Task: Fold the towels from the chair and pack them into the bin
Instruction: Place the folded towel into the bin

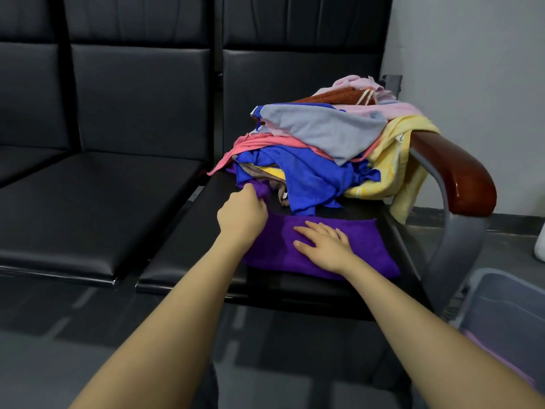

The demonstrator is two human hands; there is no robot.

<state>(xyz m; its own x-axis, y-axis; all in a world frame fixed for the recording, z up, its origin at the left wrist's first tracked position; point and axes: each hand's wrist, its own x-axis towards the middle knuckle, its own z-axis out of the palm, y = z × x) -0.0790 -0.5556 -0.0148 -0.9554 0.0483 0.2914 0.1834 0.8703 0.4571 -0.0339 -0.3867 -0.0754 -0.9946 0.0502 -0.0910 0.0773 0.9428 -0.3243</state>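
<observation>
You are working at the right-hand seat (339, 286) of a row of black padded chairs. A purple towel (365, 246) is lying flat along the seat's front edge, folded into a long band that is running from the seat's front left toward its front right corner.

Your right hand (324, 243) is resting palm down on the middle of this towel. Its fingers (309, 228) are lying straight and slightly spread, pointing toward the seat's left edge, and they are pressing the cloth against the seat.

Your left hand (243, 214) is reaching to the towel's far left corner, just in front of the pile. Its fingers are curling inward and pinching a raised bit of purple cloth (261, 190). You cannot tell whether this bit belongs to the flat towel or to a separate one under the pile.

The pile of towels (318, 149) is occupying the rear and right of the seat, touching the backrest. A blue towel (312, 178) is hanging at its front, a grey one (321, 131) is lying on top, and a yellow one (392, 166) is draping over the seat's right edge beneath the wooden armrest (457, 172).

The bin (507, 320) is standing on the floor just beside the seat's front right corner. Something pale purple is lying inside it, too blurred to identify.
</observation>
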